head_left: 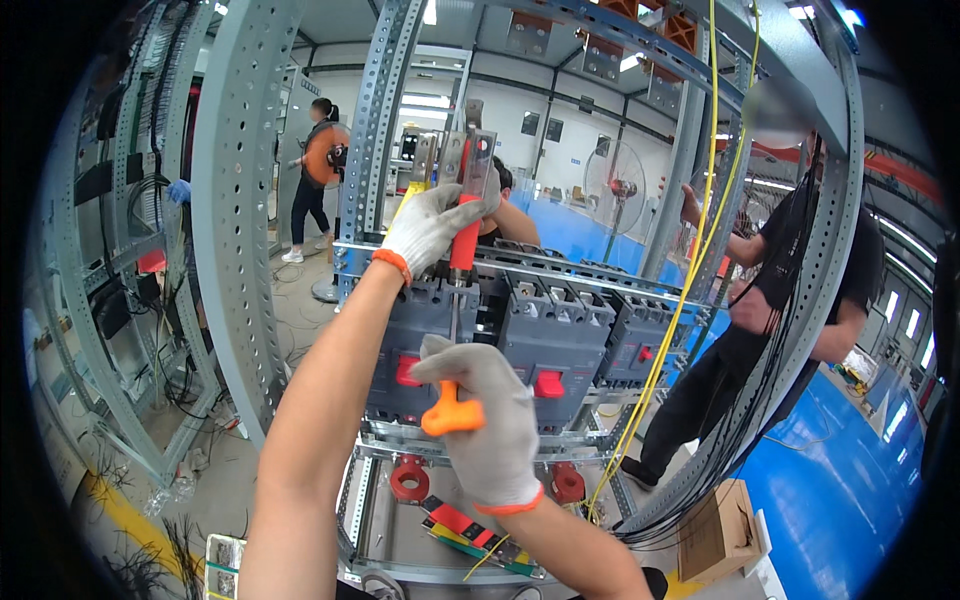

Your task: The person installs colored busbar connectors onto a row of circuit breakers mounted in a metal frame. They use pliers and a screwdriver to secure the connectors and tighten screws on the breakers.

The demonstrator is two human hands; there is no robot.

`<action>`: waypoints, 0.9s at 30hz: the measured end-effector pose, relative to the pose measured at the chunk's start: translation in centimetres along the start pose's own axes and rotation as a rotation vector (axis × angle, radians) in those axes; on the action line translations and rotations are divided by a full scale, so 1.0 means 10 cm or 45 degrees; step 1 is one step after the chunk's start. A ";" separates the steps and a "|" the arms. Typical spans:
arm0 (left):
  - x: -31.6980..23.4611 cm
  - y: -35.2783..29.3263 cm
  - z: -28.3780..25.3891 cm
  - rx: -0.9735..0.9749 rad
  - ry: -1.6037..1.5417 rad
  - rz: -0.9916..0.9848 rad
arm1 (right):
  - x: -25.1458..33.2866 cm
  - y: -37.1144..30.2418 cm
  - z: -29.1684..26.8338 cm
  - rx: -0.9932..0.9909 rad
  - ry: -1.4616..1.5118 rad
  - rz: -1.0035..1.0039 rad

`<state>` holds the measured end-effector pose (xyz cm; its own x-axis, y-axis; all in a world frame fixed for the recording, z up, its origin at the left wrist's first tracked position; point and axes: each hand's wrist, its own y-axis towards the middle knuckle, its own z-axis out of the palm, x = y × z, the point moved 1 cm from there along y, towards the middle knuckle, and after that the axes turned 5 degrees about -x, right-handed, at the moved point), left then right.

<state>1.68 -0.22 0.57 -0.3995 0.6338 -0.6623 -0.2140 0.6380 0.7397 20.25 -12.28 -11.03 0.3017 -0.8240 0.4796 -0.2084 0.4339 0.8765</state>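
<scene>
My left hand (435, 222), in a white knit glove with an orange cuff, is wrapped round a busbar (466, 235) with a red sleeve. The bar stands upright at the top of the left grey circuit breaker (425, 325). Lower down, my right hand (490, 415), gloved too, is closed on a T-handle hex key (453, 412) with an orange handle. The key's metal shaft points up towards the breaker terminal below the red sleeve. Its tip cannot be made out. Beside the left hand rises a yellow-sleeved busbar (408, 197).
Two more grey breakers (555, 335) stand to the right. Perforated grey posts (240, 220) and yellow wires (690, 290) frame the work. A person (770, 260) stands at right, another (515, 215) behind the frame. Below lie red rings (410, 482) and coloured bars (465, 525); a cardboard box (718, 532) sits right.
</scene>
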 end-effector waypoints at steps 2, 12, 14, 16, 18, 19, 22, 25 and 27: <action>-0.10 -0.03 0.08 -0.002 0.097 0.004 | 0.05 -0.07 -0.08 -0.197 0.599 0.473; -0.02 -0.02 0.03 0.027 0.130 0.052 | 0.17 0.01 -0.38 0.149 -0.917 -0.834; 0.00 0.00 0.03 0.058 0.044 0.048 | 0.08 0.06 -0.25 0.365 -0.890 -1.013; -0.07 -0.05 0.00 0.039 0.206 -0.041 | 0.04 0.07 -0.19 0.514 -0.912 -1.090; -0.01 -0.03 0.04 -0.039 0.242 0.050 | 0.19 0.09 -0.10 0.497 -1.027 -1.111; 0.00 -0.03 0.04 -0.039 0.239 0.060 | 0.31 0.11 -0.06 0.520 -1.116 -1.080; 0.00 -0.02 0.07 -0.024 0.188 0.062 | 0.36 0.19 0.02 0.762 -1.308 -0.770; 0.00 0.00 0.06 0.003 0.088 0.093 | 0.35 0.27 0.14 0.814 -1.228 -0.434; 0.06 0.00 0.05 -0.007 0.113 0.056 | 0.31 0.27 0.24 0.697 -1.038 -0.198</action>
<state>1.86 0.43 0.13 -0.4861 0.6199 -0.6161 -0.1990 0.6079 0.7687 18.37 -14.51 -7.28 -0.3272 -0.9449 0.0063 -0.6833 0.2413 0.6891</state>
